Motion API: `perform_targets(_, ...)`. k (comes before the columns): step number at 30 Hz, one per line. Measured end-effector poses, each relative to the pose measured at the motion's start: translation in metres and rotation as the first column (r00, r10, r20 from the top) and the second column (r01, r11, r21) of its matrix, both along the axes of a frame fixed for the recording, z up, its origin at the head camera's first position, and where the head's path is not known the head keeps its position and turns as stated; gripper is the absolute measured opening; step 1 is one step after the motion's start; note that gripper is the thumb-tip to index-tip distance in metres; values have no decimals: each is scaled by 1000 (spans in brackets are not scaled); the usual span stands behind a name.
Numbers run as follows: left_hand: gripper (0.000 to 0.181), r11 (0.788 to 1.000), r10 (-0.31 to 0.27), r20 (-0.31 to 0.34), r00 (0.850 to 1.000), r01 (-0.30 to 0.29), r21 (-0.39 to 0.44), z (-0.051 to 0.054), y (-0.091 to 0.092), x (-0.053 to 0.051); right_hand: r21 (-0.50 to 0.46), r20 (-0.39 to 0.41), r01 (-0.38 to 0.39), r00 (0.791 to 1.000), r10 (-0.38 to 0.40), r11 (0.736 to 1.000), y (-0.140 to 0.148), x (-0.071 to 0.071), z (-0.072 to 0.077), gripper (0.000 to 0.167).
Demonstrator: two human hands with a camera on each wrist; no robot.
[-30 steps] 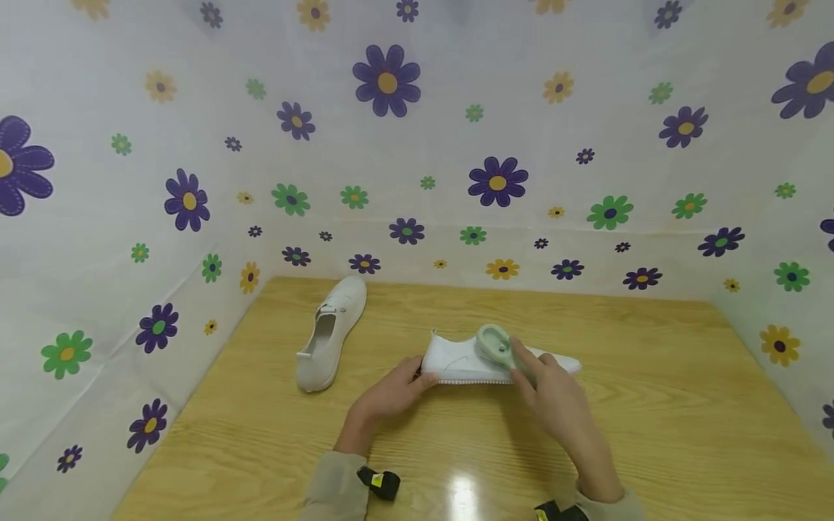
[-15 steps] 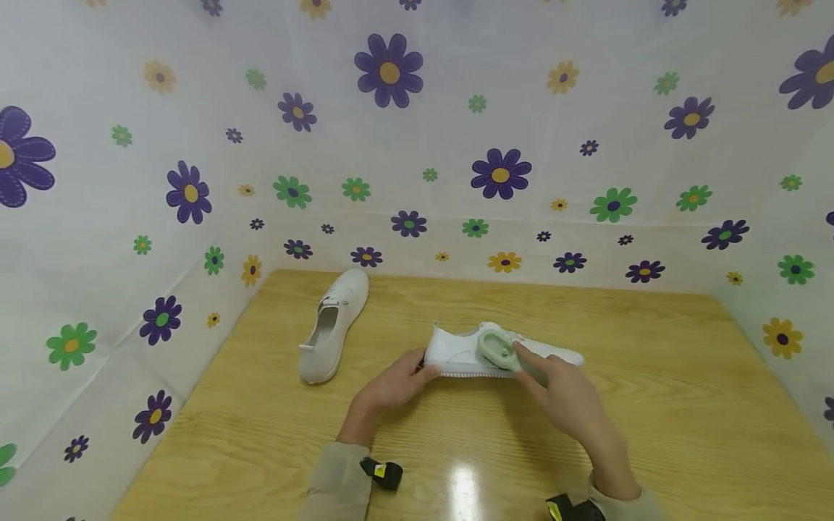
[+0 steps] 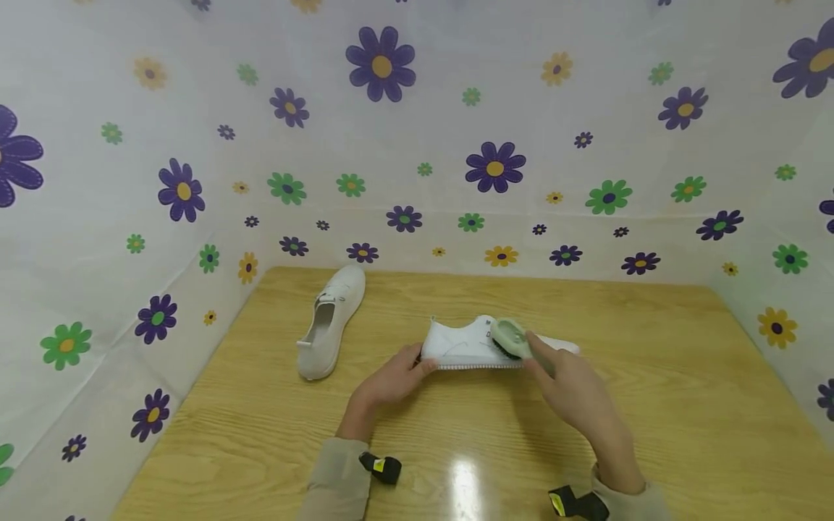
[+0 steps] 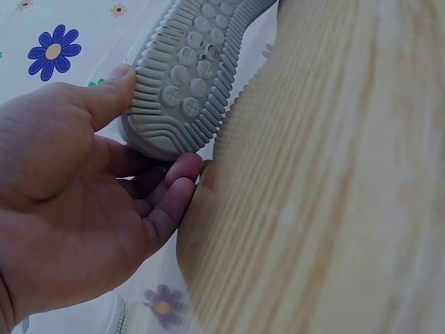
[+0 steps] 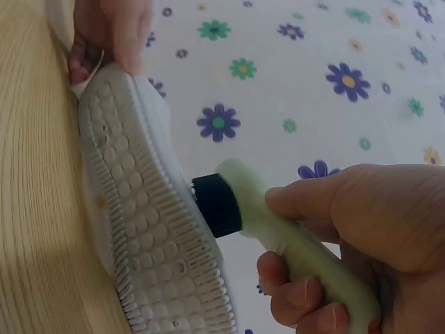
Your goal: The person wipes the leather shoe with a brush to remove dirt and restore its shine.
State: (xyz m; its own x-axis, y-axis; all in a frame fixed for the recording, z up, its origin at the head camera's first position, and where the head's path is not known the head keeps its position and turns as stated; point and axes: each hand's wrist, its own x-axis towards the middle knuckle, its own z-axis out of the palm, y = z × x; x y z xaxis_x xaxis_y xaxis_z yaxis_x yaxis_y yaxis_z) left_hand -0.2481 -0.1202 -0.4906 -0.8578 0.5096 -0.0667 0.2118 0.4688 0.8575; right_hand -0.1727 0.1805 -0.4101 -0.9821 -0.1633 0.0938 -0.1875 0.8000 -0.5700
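Note:
A white shoe lies on its side with its toe to the right, its knobbed grey sole facing the person. My left hand grips it by the heel, thumb on the sole's edge and fingers behind and below. In my right hand is a pale green brush, its handle wrapped by the fingers. The brush's dark bristles touch the side of the shoe close to the sole edge, as the right wrist view shows.
Another white shoe stands upright on the wooden table, left of the hands, toe pointing back. Flower-printed white sheets close off the back and both sides of the table.
The brush has shifted a little right and tilted along the shoe's side, so its dark bristles now show in the head view. The left hand keeps its hold on the heel.

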Motion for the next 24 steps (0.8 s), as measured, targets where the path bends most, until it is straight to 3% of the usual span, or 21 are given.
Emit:
perform_targets(4,57,1000,0,3,1000,1,-9,1,0,-1,-35,90,-19,996,22,999,4,3,6,53)
perform_targets(10,54,1000,-5,-6,1000,5,5,3,2,-2,33,193,102,975,-106,994,44,12,16,56)
perform_targets(14,55,1000,-4,1,1000,4,13,5,2,-1,20,152,123,980,-124,992,44,10,11,55)
perform_targets(19,53,999,-20,8,1000,19,35,3,0,-2,-29,51,14,999,-13,999,12,1,1,52)
perform_targets(21,51,998,-35,7,999,34,48,2,0,-3,-47,46,-20,999,22,999,7,0,1,52)
perform_targets(24,50,998,-42,2,999,42,49,2,1,-3,-29,91,6,996,-3,1000,18,2,3,53)
